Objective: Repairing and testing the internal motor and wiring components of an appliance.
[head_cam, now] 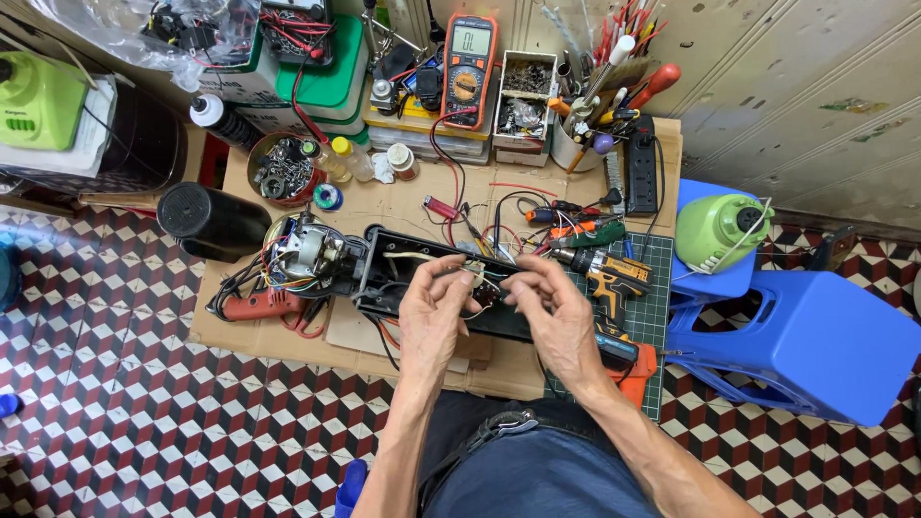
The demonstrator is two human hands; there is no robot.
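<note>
**A:** Switch part [483, 288] is pinched between both hands, right over the open black housing [384, 278] on the cardboard [403, 206]. Left hand [429, 312] grips it with fingertips, right hand [556, 317] pinches from the other side.

**B:** Yep, and thin wires run from it into the housing. Motor [309, 251] sticks out of the housing's left end, red tool [264, 304] just below that. Cordless drill [614, 280] lies on the green mat [660, 317] beside the right hand. Multimeter [468, 69] is up at the back, blue stool [815, 345] off to the right.
</note>
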